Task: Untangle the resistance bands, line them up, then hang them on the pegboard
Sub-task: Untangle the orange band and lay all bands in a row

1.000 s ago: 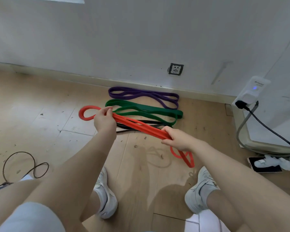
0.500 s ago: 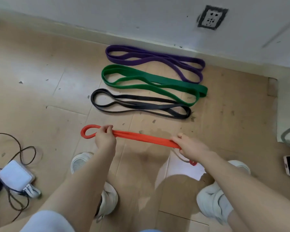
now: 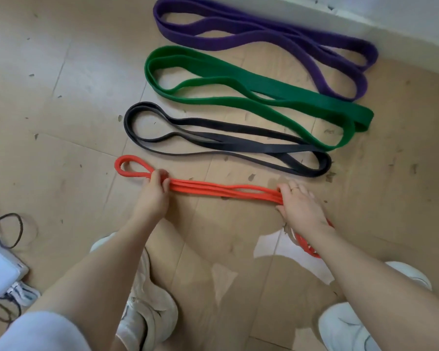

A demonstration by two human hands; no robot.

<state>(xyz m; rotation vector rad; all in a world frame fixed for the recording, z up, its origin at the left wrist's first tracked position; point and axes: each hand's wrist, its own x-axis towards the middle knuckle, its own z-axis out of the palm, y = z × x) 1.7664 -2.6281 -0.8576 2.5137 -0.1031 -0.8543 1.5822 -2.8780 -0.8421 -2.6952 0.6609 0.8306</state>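
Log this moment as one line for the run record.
step: lining up | left hand: gripping red band | right hand: pressing its other end | purple, green, black bands: laid out on floor | hanging: not started

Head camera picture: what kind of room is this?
Probably a room in a home or small gym, seen at floor level: a worn wooden floor, a white wall's baseboard, and resistance bands such as the green band laid out in a row.
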